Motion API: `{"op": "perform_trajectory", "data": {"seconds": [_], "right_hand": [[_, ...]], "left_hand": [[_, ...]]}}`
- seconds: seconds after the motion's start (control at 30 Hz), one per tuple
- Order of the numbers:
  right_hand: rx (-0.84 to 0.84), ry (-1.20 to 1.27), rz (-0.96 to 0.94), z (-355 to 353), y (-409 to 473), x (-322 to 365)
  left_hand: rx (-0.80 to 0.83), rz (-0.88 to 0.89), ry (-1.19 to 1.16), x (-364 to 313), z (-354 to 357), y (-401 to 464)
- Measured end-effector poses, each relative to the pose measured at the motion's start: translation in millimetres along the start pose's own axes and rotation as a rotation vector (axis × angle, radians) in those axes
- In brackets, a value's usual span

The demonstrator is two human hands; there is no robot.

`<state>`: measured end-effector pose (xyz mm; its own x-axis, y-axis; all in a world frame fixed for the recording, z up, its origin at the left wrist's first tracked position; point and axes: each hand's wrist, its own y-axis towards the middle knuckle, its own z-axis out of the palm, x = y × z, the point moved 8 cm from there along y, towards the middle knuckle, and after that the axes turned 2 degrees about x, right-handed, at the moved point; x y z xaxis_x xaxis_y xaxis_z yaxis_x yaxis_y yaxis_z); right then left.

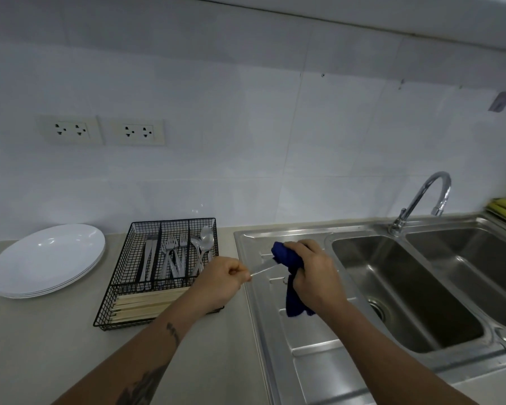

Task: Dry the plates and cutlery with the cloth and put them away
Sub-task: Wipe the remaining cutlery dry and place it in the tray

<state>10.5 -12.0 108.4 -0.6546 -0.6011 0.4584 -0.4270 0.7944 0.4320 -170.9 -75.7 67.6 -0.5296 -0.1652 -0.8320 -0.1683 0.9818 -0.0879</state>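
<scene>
Cutlery piece (263,269) pinched by left hand (219,283), cloth (289,276) gripped by right hand (316,273), above steel drainboard (319,358)

1 head-worn camera looks forward and down, close over the table (56,331). It faces the tiled wall (246,127) along the table's far edge.

Both forearms are bare, with no sleeve in view up to the picture's lower edge. The left forearm (146,355) carries dark tattoos: a small mark close to the wrist, and a larger dark pattern lower, toward 7 o'clock of the picture. On the left hand (216,283) and right hand (316,276) no ring, watch or glove shows.
</scene>
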Motion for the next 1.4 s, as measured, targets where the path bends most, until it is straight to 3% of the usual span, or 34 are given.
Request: {"op": "perform_trajectory", "data": {"seconds": [0.17, 0.37, 0.53, 0.67, 0.77, 0.87, 1.07, 1.13, 1.27, 1.4], "right_hand": [[0.009, 0.035, -0.069, -4, 4, 10], [-0.042, 0.030, 0.201, -17, 10, -25], [-0.024, 0.049, 0.244, -15, 17, -10], [0.058, -0.075, 0.040, 16, 13, 32], [0.072, -0.200, -0.093, 34, -4, 32], [0.094, -0.236, -0.061, 35, -10, 17], [0.069, -0.308, -0.080, 31, -7, 46], [0.103, -0.301, -0.042, 29, -5, 33], [0.222, -0.154, 0.012, 22, -3, 12], [0.178, -0.050, 0.099, 6, -1, 3]], "left_hand": [[0.092, 0.006, -0.027, -9, 17, 6], [-0.134, -0.026, 0.061, -5, 6, 12], [-0.272, -0.162, -0.272, 1, -4, 19], [-0.349, -0.202, -0.618, -18, -10, 23], [-0.437, -0.227, -0.714, -9, -22, 21], [-0.493, -0.271, -0.777, 5, -21, 11], [-0.501, -0.315, -0.887, -2, -9, 12], [-0.435, -0.295, -0.907, -10, -8, 10], [-0.214, -0.163, -0.783, -26, 2, 8], [-0.281, -0.077, -0.643, -22, -8, 6]]}}
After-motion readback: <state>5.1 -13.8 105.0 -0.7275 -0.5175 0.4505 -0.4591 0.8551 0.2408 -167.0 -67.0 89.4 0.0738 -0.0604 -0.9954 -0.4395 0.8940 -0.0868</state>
